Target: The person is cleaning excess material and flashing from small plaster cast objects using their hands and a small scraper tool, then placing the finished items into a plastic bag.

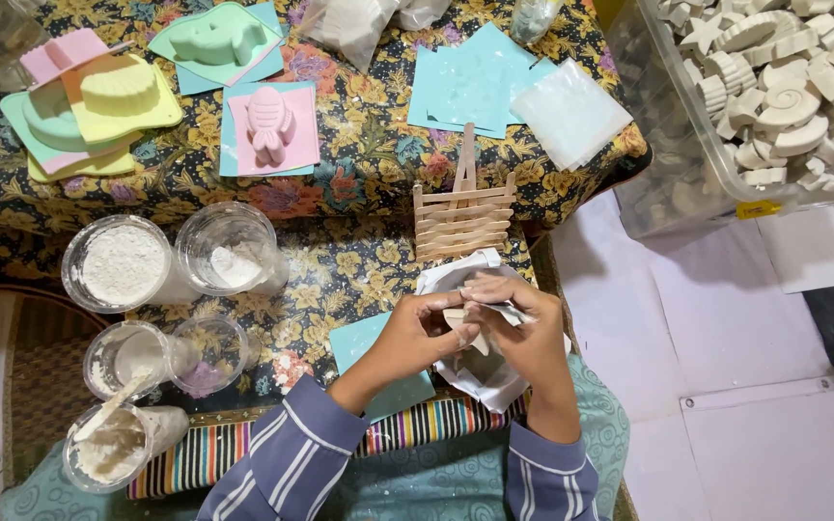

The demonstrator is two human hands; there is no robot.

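My left hand [415, 335] and my right hand [523, 333] meet low in the middle of the view, over a crumpled white paper sheet [486, 381]. Together they hold a small pale plaster piece [458, 317]. The right hand also presses a small grey sheet [512, 311], perhaps sandpaper, against it. Both wrists wear striped blue-grey sleeves. A light blue mould sheet [364, 342] lies under the left hand.
Clear cups hold white powder [122, 262], [229, 253] or wet plaster with a stick [113, 439] at left. Coloured moulds [270, 123], [120, 92] lie on the floral cloth. A small wooden stick rack [460, 217] stands beyond the hands. A clear bin of plaster casts [774, 96] is at right.
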